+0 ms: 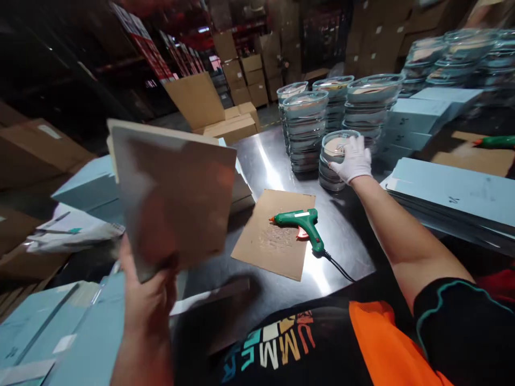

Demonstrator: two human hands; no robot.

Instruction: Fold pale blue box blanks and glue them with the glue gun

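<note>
Steel worktable (277, 155) under warehouse light. Gloved right hand (354, 159) cups top clear container (336, 159) of short stack, fingers spread over lid. Bare left hand (147, 300) grips square panel (173, 198) by lower corner, raised, tilted. Green glue gun (301, 223) rests on cardboard sheet (276, 231), likely shielding steel from drips. Shirt lettering partly readable: "UMMER".

At centre frame, a green glue gun (300, 224) with an orange trigger lies on brown cardboard (274, 234). Right of centre, a white glove covers the right hand (354, 159). Pale blue flat boxes (454, 191) fill the right side; the table (277, 161) is silver.
</note>
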